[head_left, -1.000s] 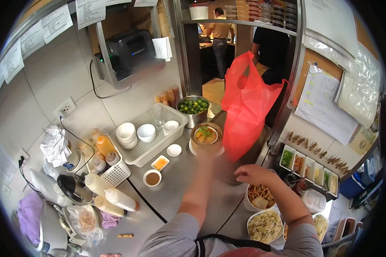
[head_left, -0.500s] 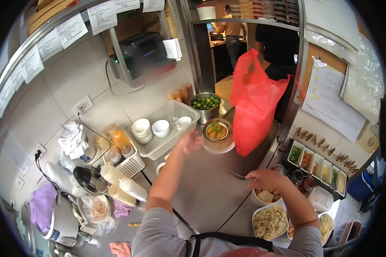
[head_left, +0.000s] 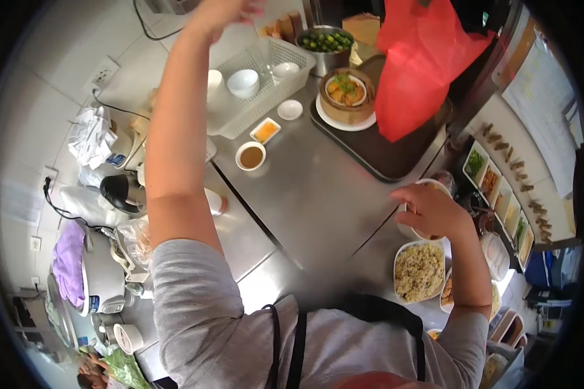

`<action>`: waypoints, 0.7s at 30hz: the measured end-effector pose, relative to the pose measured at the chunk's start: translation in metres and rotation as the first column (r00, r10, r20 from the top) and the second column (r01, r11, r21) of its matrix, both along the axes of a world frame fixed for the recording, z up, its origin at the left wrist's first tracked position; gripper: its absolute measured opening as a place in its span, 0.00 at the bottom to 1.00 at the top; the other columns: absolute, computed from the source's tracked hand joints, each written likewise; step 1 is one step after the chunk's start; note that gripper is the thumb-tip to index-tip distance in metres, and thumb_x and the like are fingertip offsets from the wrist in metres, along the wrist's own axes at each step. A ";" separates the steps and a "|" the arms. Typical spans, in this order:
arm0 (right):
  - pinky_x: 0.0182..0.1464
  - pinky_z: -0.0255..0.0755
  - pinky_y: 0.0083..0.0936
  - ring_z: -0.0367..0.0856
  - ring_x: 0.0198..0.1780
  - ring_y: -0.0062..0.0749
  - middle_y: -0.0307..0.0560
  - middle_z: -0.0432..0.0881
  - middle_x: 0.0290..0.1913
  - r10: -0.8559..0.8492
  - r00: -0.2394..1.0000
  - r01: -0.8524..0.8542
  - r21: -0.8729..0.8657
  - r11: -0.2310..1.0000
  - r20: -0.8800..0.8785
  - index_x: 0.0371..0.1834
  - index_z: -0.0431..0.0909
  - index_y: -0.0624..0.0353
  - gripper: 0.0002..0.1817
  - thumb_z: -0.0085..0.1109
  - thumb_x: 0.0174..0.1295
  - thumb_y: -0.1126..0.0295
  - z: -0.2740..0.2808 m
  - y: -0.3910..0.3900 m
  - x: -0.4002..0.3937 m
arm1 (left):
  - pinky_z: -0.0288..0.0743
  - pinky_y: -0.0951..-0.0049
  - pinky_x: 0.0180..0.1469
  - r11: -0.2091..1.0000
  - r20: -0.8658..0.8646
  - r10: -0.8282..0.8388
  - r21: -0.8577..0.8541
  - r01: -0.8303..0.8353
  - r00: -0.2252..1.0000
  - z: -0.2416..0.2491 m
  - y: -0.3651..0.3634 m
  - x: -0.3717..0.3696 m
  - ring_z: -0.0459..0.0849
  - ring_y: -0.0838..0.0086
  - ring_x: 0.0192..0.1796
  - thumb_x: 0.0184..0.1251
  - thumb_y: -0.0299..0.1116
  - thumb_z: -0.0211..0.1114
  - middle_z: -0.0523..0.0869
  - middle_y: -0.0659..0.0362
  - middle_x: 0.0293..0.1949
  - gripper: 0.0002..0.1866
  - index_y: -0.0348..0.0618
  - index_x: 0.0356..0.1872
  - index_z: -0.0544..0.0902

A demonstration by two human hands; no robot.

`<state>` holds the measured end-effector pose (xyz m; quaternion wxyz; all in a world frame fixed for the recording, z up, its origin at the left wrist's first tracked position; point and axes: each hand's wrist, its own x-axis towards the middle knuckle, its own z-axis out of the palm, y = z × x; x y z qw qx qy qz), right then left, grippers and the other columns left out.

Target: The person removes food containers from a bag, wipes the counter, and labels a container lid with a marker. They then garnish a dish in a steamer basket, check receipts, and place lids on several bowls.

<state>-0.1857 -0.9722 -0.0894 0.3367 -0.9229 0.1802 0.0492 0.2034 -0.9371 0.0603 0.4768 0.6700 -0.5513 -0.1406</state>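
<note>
My left hand (head_left: 230, 14) is raised at the top edge, partly cut off, its fingers loosely stretched to the right beyond the white basket (head_left: 230, 126). My right hand (head_left: 431, 211) hovers over a white bowl (head_left: 440, 186) and hides most of what is in it; its fingers are apart. Just below it stands a white dish of pale fried rice (head_left: 420, 271). On a dark tray (head_left: 396, 170), a bamboo steamer (head_left: 349, 110) with garnished orange food rests on a white plate. A red plastic bag (head_left: 415, 78) stands beside it.
A sauce cup (head_left: 250, 156), a small dish of orange sauce (head_left: 265, 131) and a white saucer (head_left: 290, 109) sit on the steel counter. Behind stands a metal pot of green limes (head_left: 326, 43). Garnish containers (head_left: 498, 196) line the right side.
My left hand has risen from near the steamer to the top edge. My right hand has shifted onto the bowl. The view has tilted down, showing the tray and sauce dishes fully.
</note>
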 end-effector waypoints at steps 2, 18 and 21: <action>0.41 0.67 0.30 0.74 0.38 0.39 0.50 0.75 0.37 0.041 0.998 -0.035 -0.113 0.993 0.052 0.43 0.70 0.58 0.20 0.57 0.47 0.63 -0.006 -0.005 -0.009 | 0.67 0.77 0.35 0.963 -0.028 -0.058 0.263 0.064 0.998 -0.050 0.001 -0.015 0.74 0.78 0.34 0.57 0.45 0.50 0.75 0.61 0.33 0.21 0.43 0.46 0.70; 0.45 0.65 0.34 0.72 0.44 0.43 0.51 0.75 0.40 0.184 0.981 -0.192 0.292 0.937 0.055 0.43 0.71 0.59 0.20 0.51 0.51 0.58 -0.071 0.101 -0.038 | 0.68 0.73 0.37 0.990 0.011 0.142 -0.012 -0.142 0.990 -0.374 0.079 -0.186 0.73 0.72 0.35 0.54 0.30 0.54 0.74 0.56 0.36 0.17 0.37 0.45 0.68; 0.44 0.66 0.33 0.73 0.42 0.43 0.52 0.76 0.39 0.121 0.991 -0.135 0.366 0.921 0.063 0.42 0.71 0.60 0.19 0.51 0.51 0.58 -0.052 0.116 -0.039 | 0.66 0.69 0.42 1.000 0.286 -0.010 -0.017 0.016 0.958 -0.366 0.088 -0.202 0.70 0.66 0.39 0.50 0.27 0.54 0.71 0.52 0.37 0.17 0.35 0.43 0.69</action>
